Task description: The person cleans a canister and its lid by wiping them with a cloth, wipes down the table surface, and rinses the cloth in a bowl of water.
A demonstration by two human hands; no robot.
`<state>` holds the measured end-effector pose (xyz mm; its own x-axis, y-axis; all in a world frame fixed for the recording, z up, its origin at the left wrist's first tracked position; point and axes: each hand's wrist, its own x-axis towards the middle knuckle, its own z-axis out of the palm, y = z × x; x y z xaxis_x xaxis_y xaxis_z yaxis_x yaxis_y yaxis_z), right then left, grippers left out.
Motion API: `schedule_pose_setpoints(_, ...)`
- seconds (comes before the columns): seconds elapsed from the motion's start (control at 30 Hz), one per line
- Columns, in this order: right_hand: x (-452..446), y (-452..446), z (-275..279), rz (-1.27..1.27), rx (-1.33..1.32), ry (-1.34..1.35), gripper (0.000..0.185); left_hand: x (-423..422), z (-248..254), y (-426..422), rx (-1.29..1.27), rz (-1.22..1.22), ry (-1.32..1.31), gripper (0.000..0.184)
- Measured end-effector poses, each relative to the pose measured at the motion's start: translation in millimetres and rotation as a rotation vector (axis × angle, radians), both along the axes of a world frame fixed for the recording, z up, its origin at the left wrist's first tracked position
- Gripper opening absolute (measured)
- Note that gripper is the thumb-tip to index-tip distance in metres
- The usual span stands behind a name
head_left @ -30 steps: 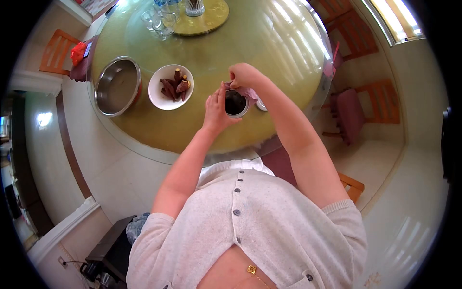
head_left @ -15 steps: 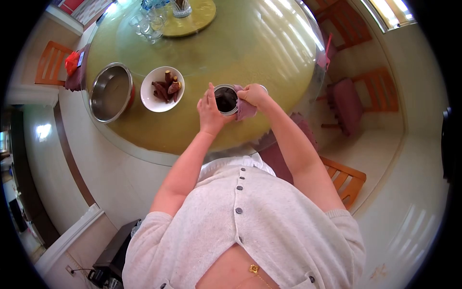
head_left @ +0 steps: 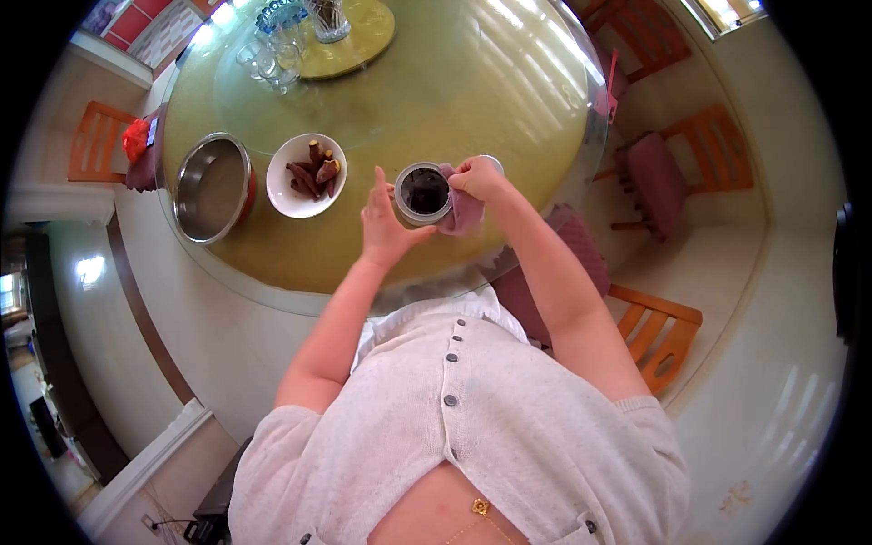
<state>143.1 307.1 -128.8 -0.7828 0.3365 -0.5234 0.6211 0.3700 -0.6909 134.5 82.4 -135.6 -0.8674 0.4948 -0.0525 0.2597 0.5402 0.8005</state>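
A round container [head_left: 401, 193] with a pale silvery rim and a dark inside stands on the table in front of me. My left hand [head_left: 385, 229] is beside its left side, fingers stretched up and thumb spread along the near side; I cannot tell whether it touches. My right hand [head_left: 480, 179] pinches a purple cloth [head_left: 465, 214] against the container's right rim. Part of the cloth hangs down outside. Behind my right hand shows the edge of a pale round thing [head_left: 496, 163], mostly hidden.
A white bowl [head_left: 283, 198] with several purple sweet potatoes [head_left: 315, 170] sits to the left, beside a steel basin [head_left: 189, 229]. Glasses [head_left: 270, 65] stand near the yellow turntable [head_left: 372, 53] on the round table [head_left: 472, 109]. Chairs [head_left: 658, 182] surround it.
My left hand has loosened from the container and shifted slightly left, its fingers spreading. My right hand stays on the cloth at the rim. The view has shifted slightly.
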Motion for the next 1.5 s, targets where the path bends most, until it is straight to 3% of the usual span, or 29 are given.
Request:
schedule_pose_setpoints(0.1,-13.1,4.3,11.9,0.151,0.047,-0.031,0.024,-32.0,-7.7,-6.1,0.023,-0.198,0.235,0.139)
schedule_pose_setpoints(0.23,-30.4,6.8,11.3,0.272,0.148,-0.153,0.027,-50.3,-7.4,9.2,0.038,-0.37,0.19,0.139)
schedule_pose_setpoints(0.33,-19.3,0.7,18.9,0.168,0.073,-0.141,0.025,-43.7,-10.9,8.6,0.149,-0.343,0.078,0.136)
schedule_pose_setpoints(0.43,-3.8,-5.5,-3.3,-0.024,0.013,0.021,0.025,-26.7,-20.6,15.8,0.132,-0.209,0.172,0.134)
schedule_pose_setpoints(0.57,7.4,-8.6,-25.5,-0.072,-0.03,0.014,0.025,-17.5,-24.4,18.7,0.136,-0.118,0.256,0.133)
schedule_pose_setpoints(0.67,21.3,-16.6,-28.5,-0.194,-0.171,0.031,0.019,-12.0,-27.7,19.7,0.109,-0.077,0.277,0.132)
schedule_pose_setpoints(0.73,30.5,-22.4,-29.4,-0.343,-0.476,0.04,0.015,-7.7,-27.0,19.6,0.092,-0.06,0.281,0.132)
schedule_pose_setpoints(1.03,55.9,-55.3,-9.6,-0.58,-0.808,-0.041,0.017,9.9,-23.9,23.1,0.029,0.067,0.336,0.124)
schedule_pose_setpoints(1.2,55.7,-66.6,-4.3,-0.584,-0.789,-0.078,0.021,18.2,-25.2,27.3,-0.035,0.178,0.361,0.111)
schedule_pose_setpoints(1.37,51.7,-69.3,-5.4,-0.569,-0.739,-0.061,0.022,23.4,-30.3,37.4,-0.112,0.342,0.325,0.11)
schedule_pose_setpoints(1.43,50.6,-68.7,-1.4,-0.372,-0.58,-0.013,0.022,24.1,-26.8,41.0,-0.138,0.403,0.294,0.113)
schedule_pose_setpoints(1.5,52.5,-52.5,-1.4,-0.276,-0.598,-0.026,0.022,23.5,-19.4,41.1,-0.116,0.406,0.207,0.12)
